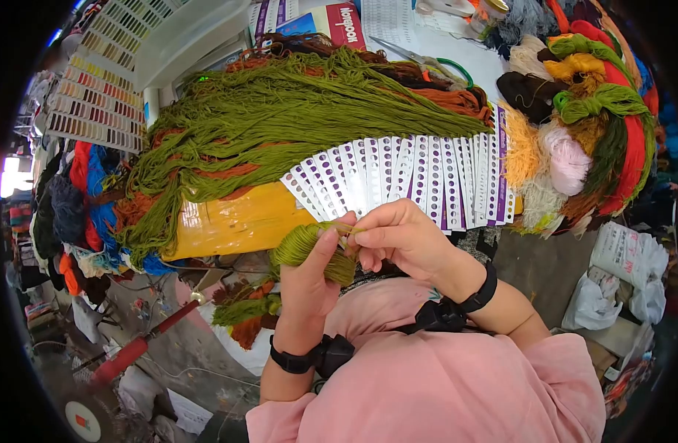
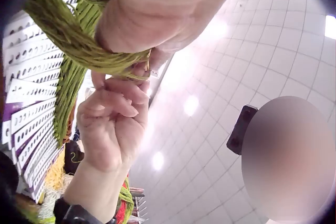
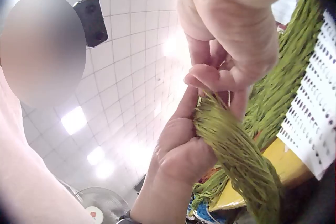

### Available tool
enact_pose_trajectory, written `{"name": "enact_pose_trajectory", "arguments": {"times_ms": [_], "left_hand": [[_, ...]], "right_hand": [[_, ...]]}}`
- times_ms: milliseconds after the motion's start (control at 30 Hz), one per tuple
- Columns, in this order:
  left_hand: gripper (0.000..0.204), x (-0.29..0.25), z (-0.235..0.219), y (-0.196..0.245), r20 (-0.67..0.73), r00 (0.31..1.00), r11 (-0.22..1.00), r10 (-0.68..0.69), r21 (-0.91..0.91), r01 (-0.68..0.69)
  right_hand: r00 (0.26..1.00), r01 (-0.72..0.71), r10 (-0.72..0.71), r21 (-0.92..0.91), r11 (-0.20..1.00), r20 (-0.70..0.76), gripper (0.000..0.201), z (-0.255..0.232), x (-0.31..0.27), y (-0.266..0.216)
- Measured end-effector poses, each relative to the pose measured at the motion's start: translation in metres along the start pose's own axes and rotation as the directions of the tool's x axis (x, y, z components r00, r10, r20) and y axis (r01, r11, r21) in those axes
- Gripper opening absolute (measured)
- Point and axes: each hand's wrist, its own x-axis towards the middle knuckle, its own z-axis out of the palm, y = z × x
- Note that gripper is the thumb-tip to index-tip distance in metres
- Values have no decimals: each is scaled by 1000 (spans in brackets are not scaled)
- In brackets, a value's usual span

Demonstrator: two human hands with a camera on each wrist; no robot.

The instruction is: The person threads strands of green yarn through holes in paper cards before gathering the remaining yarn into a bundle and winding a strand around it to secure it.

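Observation:
A hank of olive-green thread [image 1: 298,247] is looped in my left hand [image 1: 309,284], whose thumb and fingers grip it just in front of the chest. My right hand [image 1: 409,236] meets it from the other side, thumb and fingertips pinching thread at the hank's end. In the right wrist view, the strands of the hank [image 3: 236,155] gather toward those fingertips, and the left hand [image 3: 178,150] supports it from behind. From the left wrist, the thread [image 2: 73,40] curves under the left hand to where both hands' fingertips come together.
A large spread of green thread [image 1: 302,111] covers the table over rust-coloured strands. Fanned punched cards [image 1: 398,173] lie in front, beside a yellow wrapped package [image 1: 239,221]. Scissors [image 1: 420,60] lie at the back. Coloured skeins [image 1: 601,111] pile at right; a colour chart [image 1: 99,92] stands left.

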Motion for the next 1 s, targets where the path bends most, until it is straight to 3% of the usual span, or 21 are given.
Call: {"name": "enact_pose_trajectory", "arguments": {"times_ms": [167, 267, 367, 467, 567, 667, 767, 867, 967, 1000], "left_hand": [[21, 2, -3, 1, 41, 999, 998, -16, -67, 19], [21, 3, -3, 3, 26, 999, 996, -30, -86, 33], [24, 3, 1, 6, 103, 994, 984, -45, -166, 62], [35, 5, -1, 4, 88, 995, 986, -53, -152, 66], [37, 5, 0, 4, 109, 994, 999, -32, -35, 36], [39, 7, -1, 3, 148, 989, 1000, -14, 8, 13], [36, 8, -1, 7, 114, 991, 993, -67, -87, 77], [31, 7, 0, 5, 66, 998, 1000, -12, -23, 14], [27, 10, -11, -2, 139, 990, 1000, 4, 5, -5], [28, 9, -10, -1, 117, 993, 1000, -1, -31, 5]], "right_hand": [[1000, -5, 5, -23, 1000, -8, 12, -1, 1, 0], [990, 5, -14, 65, 998, 137, 16, -13, 7, 5], [996, -86, 82, 151, 985, 30, 21, -9, 5, -3], [994, -105, 104, 92, 990, 9, 20, -5, 7, -7], [994, -80, 62, -217, 973, -87, 18, 5, 10, -4], [993, -60, 24, -322, 945, -115, 15, 9, 12, -2], [993, -42, 13, -247, 968, -121, 13, 7, 13, -2], [995, -39, 25, -149, 988, -96, 10, 4, 11, -4], [998, 55, -55, -16, 998, 22, 9, -6, 15, 4], [1000, 18, -19, 66, 998, 13, 9, -7, 14, 2]]}}
